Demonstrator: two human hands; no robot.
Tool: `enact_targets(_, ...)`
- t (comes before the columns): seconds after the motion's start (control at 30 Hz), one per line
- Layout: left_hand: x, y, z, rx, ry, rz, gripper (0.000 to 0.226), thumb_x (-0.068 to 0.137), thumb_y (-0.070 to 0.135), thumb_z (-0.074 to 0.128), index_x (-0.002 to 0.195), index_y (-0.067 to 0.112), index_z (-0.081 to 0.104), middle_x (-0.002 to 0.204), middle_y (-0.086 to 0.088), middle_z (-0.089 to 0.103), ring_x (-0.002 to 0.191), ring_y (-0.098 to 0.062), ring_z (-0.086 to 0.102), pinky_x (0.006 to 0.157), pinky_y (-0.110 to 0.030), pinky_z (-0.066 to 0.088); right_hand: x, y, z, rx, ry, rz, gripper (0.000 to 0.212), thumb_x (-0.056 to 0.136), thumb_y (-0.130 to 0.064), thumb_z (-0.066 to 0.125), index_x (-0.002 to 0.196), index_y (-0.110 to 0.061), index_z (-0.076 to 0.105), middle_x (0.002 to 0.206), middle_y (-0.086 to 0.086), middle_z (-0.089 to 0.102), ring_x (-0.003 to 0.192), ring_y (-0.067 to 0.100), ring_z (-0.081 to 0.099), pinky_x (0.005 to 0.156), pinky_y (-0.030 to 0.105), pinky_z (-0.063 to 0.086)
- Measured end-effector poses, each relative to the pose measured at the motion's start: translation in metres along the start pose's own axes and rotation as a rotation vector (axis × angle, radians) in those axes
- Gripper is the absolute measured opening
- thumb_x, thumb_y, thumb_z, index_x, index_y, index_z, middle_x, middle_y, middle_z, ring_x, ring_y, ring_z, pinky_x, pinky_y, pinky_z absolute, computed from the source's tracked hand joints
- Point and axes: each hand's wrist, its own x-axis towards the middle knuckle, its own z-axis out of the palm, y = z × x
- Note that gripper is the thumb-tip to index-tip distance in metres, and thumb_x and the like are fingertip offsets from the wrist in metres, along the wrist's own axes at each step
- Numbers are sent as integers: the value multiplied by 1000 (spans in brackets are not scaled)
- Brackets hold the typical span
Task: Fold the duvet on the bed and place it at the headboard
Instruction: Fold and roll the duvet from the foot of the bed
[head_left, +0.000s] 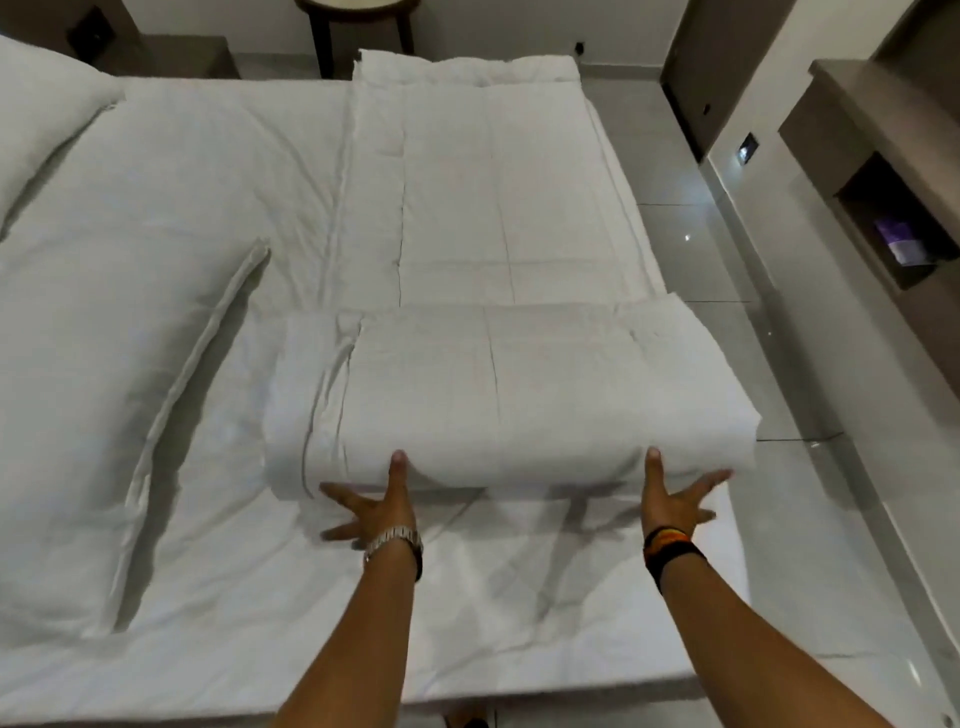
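The white duvet (483, 218) lies as a long strip along the right side of the bed (218, 582). Its near end is folded over into a thick layer (488, 395). My left hand (374, 506) is spread open, with one finger pressing against the near edge of that fold at the left. My right hand (675, 496) is also spread, its finger touching the same edge toward the right. Neither hand grips the fabric. A silver watch is on my left wrist, a dark band on my right.
Two white pillows lie on the left, one long pillow (93, 405) near me and another (36, 114) farther off. A dark round table (358, 21) stands beyond the bed. Glossy tiled floor (727, 291) and a wall unit with an open niche (893, 218) run along the right.
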Motion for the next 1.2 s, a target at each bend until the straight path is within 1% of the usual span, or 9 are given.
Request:
enact_targets(0.1, 27, 6, 22, -194, 0, 53, 156, 45, 77, 84, 157, 47, -22, 170, -20, -4, 153, -42, 22, 118, -62, 27, 33, -6, 31, 109, -31, -38, 135, 61, -87, 75, 147, -65, -26, 174, 7, -6, 158, 41, 7, 108, 77, 36)
enact_targets(0.2, 47, 27, 44, -303, 111, 39, 162, 48, 66, 94, 156, 43, -25, 164, -26, 17, 146, -42, 37, 113, -62, 34, 53, -31, 64, 143, 59, 38, 157, 45, -86, 83, 151, -55, -29, 170, 19, 14, 151, 44, 28, 107, 70, 43)
enact_targets(0.33, 61, 42, 60, -281, 150, 47, 151, 61, 45, 97, 158, 47, -19, 161, -22, 28, 137, -38, 47, 107, -55, 40, 64, -44, 89, 90, 147, 70, 146, 67, -51, 94, 160, -44, -19, 170, 26, 3, 153, 42, 26, 121, 55, 26)
enact_targets(0.47, 66, 40, 50, -253, 120, 111, 132, 76, 15, 90, 162, 40, -6, 153, -14, 42, 125, -23, 52, 108, -43, 41, 57, -39, 94, 180, 163, -39, 135, 72, -24, 94, 162, -49, -4, 167, 21, 18, 144, 36, 41, 115, 49, 36)
enact_targets(0.63, 33, 24, 17, -237, 128, 185, 124, 76, 8, 87, 162, 37, 3, 157, -9, 40, 124, -24, 54, 109, -41, 40, 25, -28, 57, 249, 112, -108, 123, 75, -15, 89, 162, -48, 8, 150, 8, 45, 116, 23, 53, 98, 33, 41)
enact_targets(0.77, -15, 4, -33, -292, 126, 246, 124, 74, 9, 88, 162, 40, 6, 157, -10, 42, 130, -32, 54, 106, -39, 40, -24, -12, 13, 313, 49, -100, 121, 76, -15, 89, 162, -47, 10, 147, 3, 46, 120, 23, 52, 104, 36, 41)
enact_targets(1.0, -119, -102, -146, -193, 183, 150, 122, 81, 10, 85, 160, 47, -1, 148, -29, 44, 131, -43, 52, 109, -56, 39, -131, 95, -107, 198, 36, 22, 122, 79, -17, 88, 161, -50, 3, 158, 26, 35, 137, 44, 47, 111, 55, 38)
enact_targets(1.13, -177, -169, -198, -190, 147, 54, 119, 86, 8, 81, 160, 45, -4, 161, -21, 27, 141, -39, 41, 113, -55, 35, -188, 139, -184, 146, 53, 20, 118, 84, -9, 83, 164, -41, 3, 158, 26, 35, 136, 42, 47, 110, 51, 39)
enact_targets(1.2, -195, -184, -218, -180, 135, 68, 112, 89, 11, 78, 163, 30, -4, 167, -17, 18, 148, -35, 33, 118, -47, 30, -212, 143, -210, 115, 56, 32, 116, 87, -11, 81, 165, -39, 1, 160, 28, 30, 139, 44, 43, 112, 52, 37)
